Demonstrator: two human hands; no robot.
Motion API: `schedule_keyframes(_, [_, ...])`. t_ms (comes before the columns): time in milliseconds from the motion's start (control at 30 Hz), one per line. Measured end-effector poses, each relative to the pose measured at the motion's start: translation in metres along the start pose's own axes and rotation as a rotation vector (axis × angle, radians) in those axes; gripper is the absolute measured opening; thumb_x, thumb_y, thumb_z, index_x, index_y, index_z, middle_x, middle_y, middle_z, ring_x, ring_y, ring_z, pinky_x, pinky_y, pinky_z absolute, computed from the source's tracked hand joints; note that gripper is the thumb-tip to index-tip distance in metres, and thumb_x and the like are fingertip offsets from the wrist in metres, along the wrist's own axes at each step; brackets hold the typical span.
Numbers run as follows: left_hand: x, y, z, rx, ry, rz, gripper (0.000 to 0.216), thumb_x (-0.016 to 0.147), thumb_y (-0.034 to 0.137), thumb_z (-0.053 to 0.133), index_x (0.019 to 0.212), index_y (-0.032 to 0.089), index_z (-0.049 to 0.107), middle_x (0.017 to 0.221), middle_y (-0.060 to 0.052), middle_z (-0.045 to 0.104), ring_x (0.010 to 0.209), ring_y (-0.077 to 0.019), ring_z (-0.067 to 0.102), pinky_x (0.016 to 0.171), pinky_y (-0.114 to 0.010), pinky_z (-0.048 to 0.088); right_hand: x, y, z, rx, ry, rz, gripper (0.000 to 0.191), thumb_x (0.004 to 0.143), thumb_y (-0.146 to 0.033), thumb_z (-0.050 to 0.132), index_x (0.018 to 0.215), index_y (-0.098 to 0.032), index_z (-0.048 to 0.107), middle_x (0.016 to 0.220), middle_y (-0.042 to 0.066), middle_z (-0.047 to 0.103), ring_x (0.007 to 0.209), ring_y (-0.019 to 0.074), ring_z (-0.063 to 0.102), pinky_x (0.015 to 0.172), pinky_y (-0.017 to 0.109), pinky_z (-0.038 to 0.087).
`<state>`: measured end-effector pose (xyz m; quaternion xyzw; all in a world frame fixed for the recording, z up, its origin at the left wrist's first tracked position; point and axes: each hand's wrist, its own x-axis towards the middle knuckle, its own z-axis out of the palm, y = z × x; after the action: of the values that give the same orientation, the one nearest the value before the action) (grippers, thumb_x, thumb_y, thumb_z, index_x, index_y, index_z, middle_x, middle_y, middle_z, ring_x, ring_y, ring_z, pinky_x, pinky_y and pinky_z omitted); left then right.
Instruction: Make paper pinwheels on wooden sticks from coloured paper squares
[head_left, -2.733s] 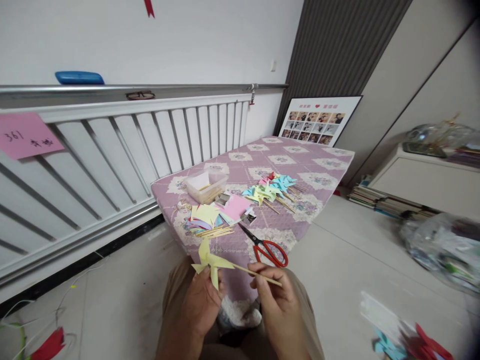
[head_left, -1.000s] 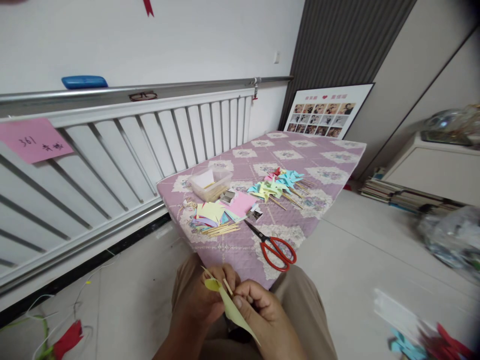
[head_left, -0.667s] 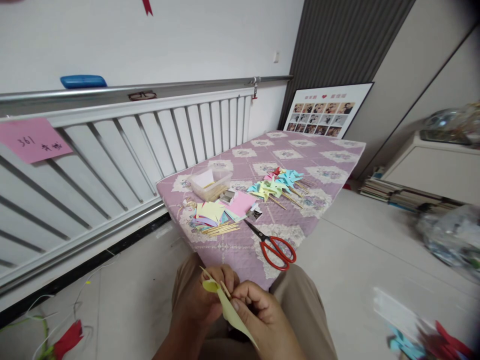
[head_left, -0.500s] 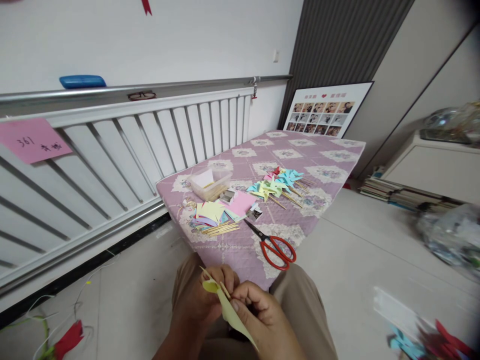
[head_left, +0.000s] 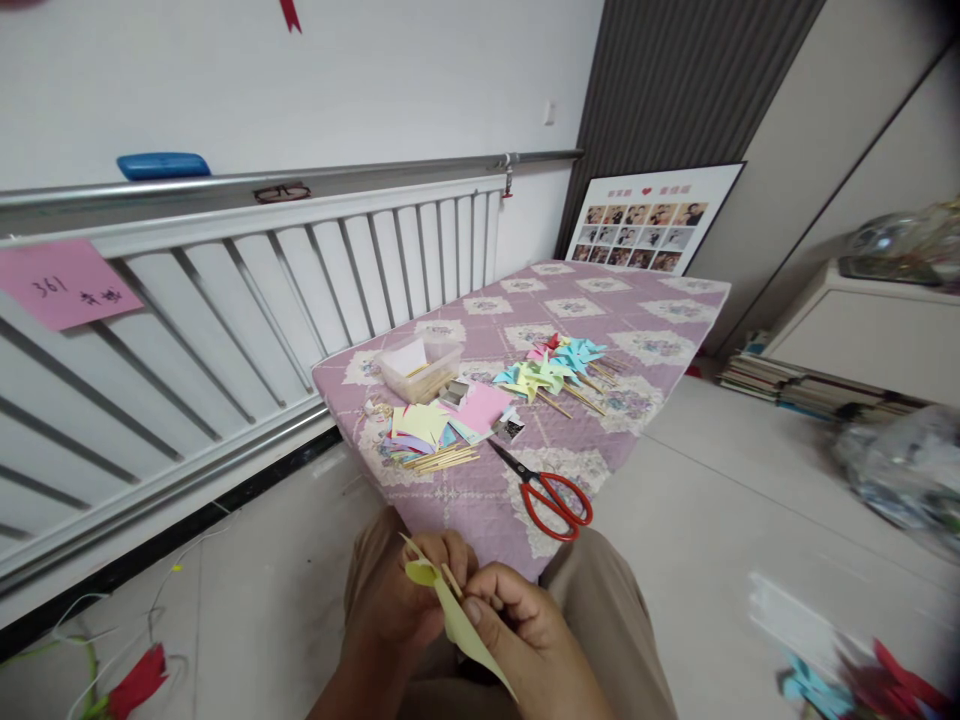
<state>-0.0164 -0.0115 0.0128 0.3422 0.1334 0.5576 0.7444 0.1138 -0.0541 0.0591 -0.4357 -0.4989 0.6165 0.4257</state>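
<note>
Above my lap, both hands are closed around a piece of pale yellow paper [head_left: 471, 632], which is curled over at its upper end. My left hand [head_left: 424, 590] grips its far part, and my right hand [head_left: 525, 635] pinches it from the near right, thumb against the paper. A short piece of thin wooden stick [head_left: 451, 580] shows between the hands; the rest of it is hidden. Just beyond my hands, red-handled scissors [head_left: 544, 492] lie on the table. Farther back sit coloured paper sheets [head_left: 420, 424], wooden sticks [head_left: 442, 459] and several paper pinwheels [head_left: 551, 370].
A floral tablecloth [head_left: 600, 310] covers the table, with a clear plastic box [head_left: 421, 368] near its left edge. A white radiator [head_left: 337, 270] runs along the left wall. Red [head_left: 139, 680] and blue paper items [head_left: 814, 685] are on the floor at both sides.
</note>
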Motion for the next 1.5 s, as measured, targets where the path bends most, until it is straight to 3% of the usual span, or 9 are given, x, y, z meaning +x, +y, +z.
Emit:
schedule_keyframes(367, [-0.002, 0.0, -0.003, 0.003, 0.032, -0.005, 0.027, 0.064, 0.022, 0.082, 0.057, 0.018, 0.056, 0.06, 0.004, 0.055, 0.054, -0.0083, 0.049, 0.051, -0.02, 0.036, 0.001, -0.001, 0.002, -0.023, 0.006, -0.011, 0.043, 0.079, -0.062, 0.057, 0.068, -0.02, 0.052, 0.062, -0.005, 0.042, 0.059, 0.0121, 0.034, 0.055, 0.024, 0.029])
schedule_keyframes(600, [-0.001, -0.002, -0.005, -0.011, -0.031, 0.018, 0.029, 0.066, 0.021, 0.08, 0.057, 0.017, 0.052, 0.061, 0.005, 0.054, 0.053, -0.0057, 0.047, 0.05, -0.017, 0.033, 0.001, 0.003, 0.001, -0.031, -0.008, 0.012, 0.045, 0.08, -0.063, 0.055, 0.069, -0.019, 0.052, 0.063, -0.004, 0.043, 0.059, 0.012, 0.035, 0.055, 0.024, 0.029])
schedule_keyframes(833, [-0.002, -0.002, -0.007, 0.026, -0.012, 0.013, 0.028, 0.066, 0.022, 0.079, 0.058, 0.017, 0.053, 0.062, 0.006, 0.055, 0.052, -0.0049, 0.046, 0.05, -0.017, 0.032, 0.001, 0.004, 0.002, -0.061, 0.007, -0.023, 0.039, 0.083, -0.056, 0.054, 0.069, -0.02, 0.051, 0.063, -0.004, 0.043, 0.059, 0.0122, 0.035, 0.055, 0.025, 0.031])
schedule_keyframes(1100, [-0.001, -0.001, 0.0, -0.065, -0.06, -0.004, 0.028, 0.068, 0.022, 0.078, 0.059, 0.017, 0.053, 0.064, 0.005, 0.054, 0.057, -0.0062, 0.049, 0.054, -0.018, 0.037, 0.002, 0.011, 0.001, -0.267, 0.053, -0.191, 0.026, 0.089, -0.037, 0.048, 0.069, -0.02, 0.052, 0.064, -0.004, 0.045, 0.059, 0.0126, 0.042, 0.056, 0.024, 0.036])
schedule_keyframes(1333, [-0.001, -0.002, 0.002, -0.029, -0.014, 0.014, 0.039, 0.067, 0.024, 0.079, 0.055, 0.016, 0.043, 0.062, 0.004, 0.051, 0.056, -0.0066, 0.047, 0.054, -0.018, 0.038, 0.002, 0.012, -0.004, -0.52, 0.109, -0.415, 0.021, 0.091, -0.024, 0.048, 0.07, -0.02, 0.052, 0.063, -0.003, 0.053, 0.057, 0.0117, 0.049, 0.055, 0.022, 0.039])
schedule_keyframes(1500, [-0.001, -0.003, 0.002, -0.037, -0.016, 0.028, 0.035, 0.066, 0.024, 0.081, 0.058, 0.016, 0.047, 0.064, 0.005, 0.054, 0.057, -0.0065, 0.048, 0.053, -0.017, 0.038, 0.001, 0.008, -0.006, -0.6, 0.123, -0.548, 0.019, 0.09, -0.017, 0.048, 0.072, -0.022, 0.05, 0.061, -0.005, 0.051, 0.054, 0.0104, 0.049, 0.053, 0.021, 0.038])
